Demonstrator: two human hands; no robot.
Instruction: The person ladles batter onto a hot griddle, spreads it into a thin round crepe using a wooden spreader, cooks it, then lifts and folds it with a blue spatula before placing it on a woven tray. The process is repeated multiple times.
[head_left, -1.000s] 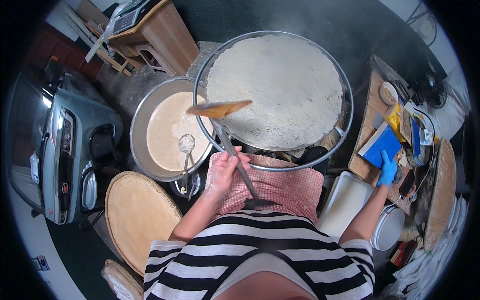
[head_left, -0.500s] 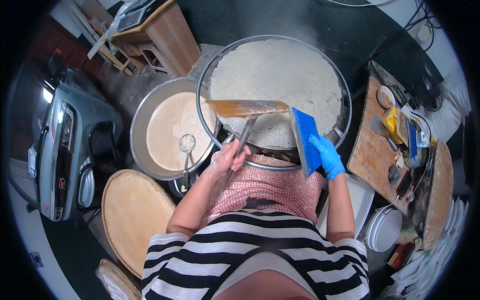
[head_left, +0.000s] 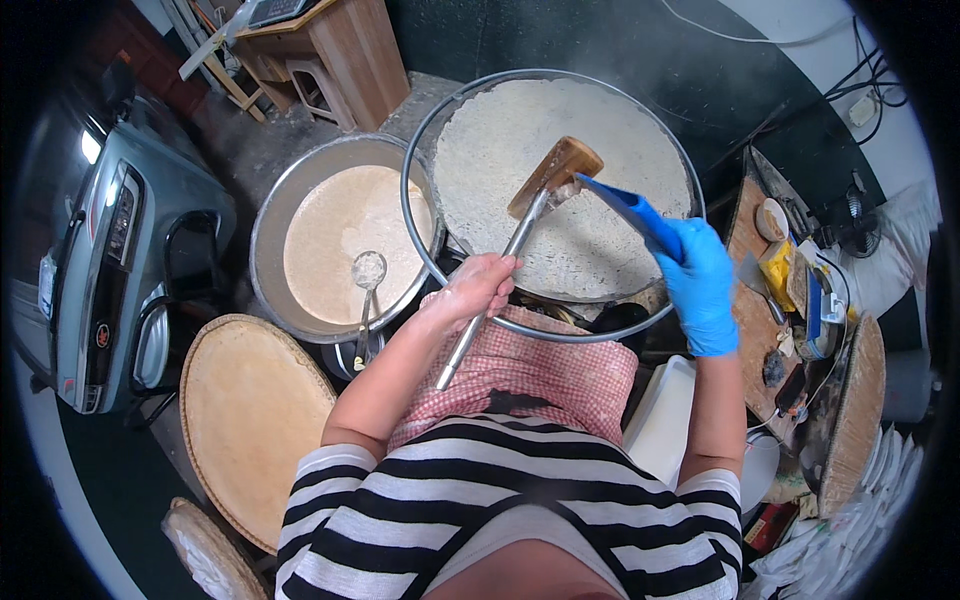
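Observation:
My left hand grips the metal handle of a spreader with a wooden blade, its blade tilted above a large round griddle. My right hand, in a blue glove, holds a blue flat scraper. The scraper's edge is at the wooden blade, where some pale paste sits. Below, a thin pale sheet of batter covers the griddle, rough and bubbly toward me. A grey metal ring runs around it. To the left, a wide metal pot holds beige batter with a ladle in it.
A round woven tray leans at lower left, beside a grey vehicle. A wooden desk stands beyond the pot. On the right, a worn board carries a bowl, a yellow packet and cables.
Both tools have moved up and right over the griddle. The spreader has turned from level to slanted, and the scraper has swung from upright to slanting against its blade.

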